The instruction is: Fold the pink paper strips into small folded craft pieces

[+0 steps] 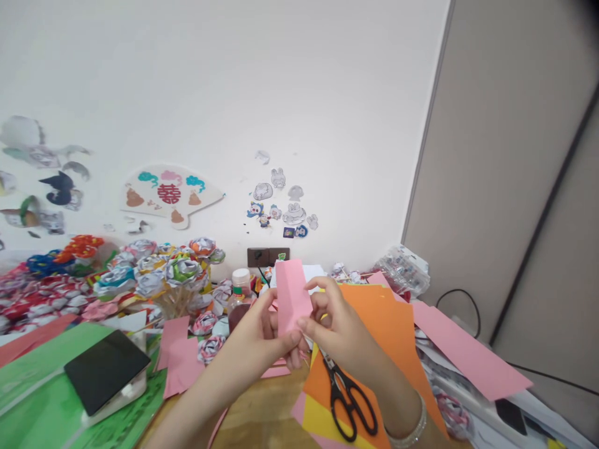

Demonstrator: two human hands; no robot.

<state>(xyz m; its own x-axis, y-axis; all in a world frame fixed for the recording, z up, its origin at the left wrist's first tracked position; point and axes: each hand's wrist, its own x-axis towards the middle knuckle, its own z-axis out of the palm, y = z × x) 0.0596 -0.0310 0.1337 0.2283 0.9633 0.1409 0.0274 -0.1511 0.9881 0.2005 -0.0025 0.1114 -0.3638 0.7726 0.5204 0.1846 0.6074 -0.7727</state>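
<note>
Paper [292, 287] is held centrally between left hand [266, 329] and right hand [333, 317]; scissors [335, 375] are laid on sheets [384, 318] at right, flowers [181, 272] heaped behind, left.

1. A green folder [42, 419] is lying toward the near left corner of the worktop [253, 405], and a flat black object [107, 371] is resting above it.
2. A bunch of paper flowers [182, 271] is standing near the far edge, left of its middle.
3. A white-capped bottle [239, 290] is standing near the far edge.
4. A clear plastic box [406, 269] is sitting tilted by the far right corner.
5. A fan-shaped cutout [169, 194] and small stickers [294, 215] are hanging on the wall [281, 75].
</note>
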